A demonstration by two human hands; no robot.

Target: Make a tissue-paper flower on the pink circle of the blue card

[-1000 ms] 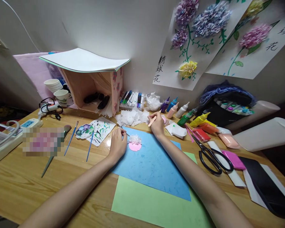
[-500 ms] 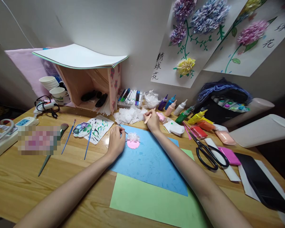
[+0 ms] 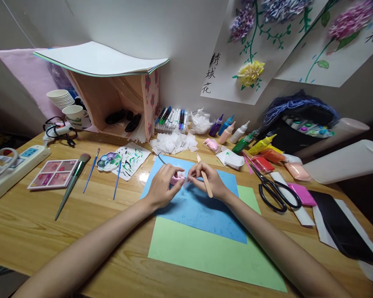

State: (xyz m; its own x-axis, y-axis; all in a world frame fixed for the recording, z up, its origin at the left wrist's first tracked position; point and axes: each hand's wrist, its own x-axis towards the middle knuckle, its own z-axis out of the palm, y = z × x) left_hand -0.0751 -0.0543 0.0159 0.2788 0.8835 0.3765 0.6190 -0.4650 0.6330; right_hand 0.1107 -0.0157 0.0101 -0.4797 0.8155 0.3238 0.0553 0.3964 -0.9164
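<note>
My left hand [image 3: 163,186] and my right hand [image 3: 209,182] meet over a blue paper sheet [image 3: 202,211] on the wooden desk. The left fingers are closed around a thin metal tool and touch a pink clay disc with white tissue [image 3: 178,178]. The right hand pinches a small piece at the disc's edge and also grips a wooden stick [image 3: 204,180] that slants across its fingers. A green sheet [image 3: 211,256] lies under the blue one, nearer to me.
Black scissors [image 3: 276,192], coloured clay slabs and paint bottles [image 3: 233,134] lie to the right. White tissue squares [image 3: 174,142] and markers sit behind. Brushes [image 3: 91,169], a paint palette [image 3: 108,159] and a make-up palette [image 3: 54,173] lie left, beside a power strip [image 3: 15,165].
My right hand came back from the tissue pile at the rear to the pink disc, still with the wooden stick. The camera tilted down a little.
</note>
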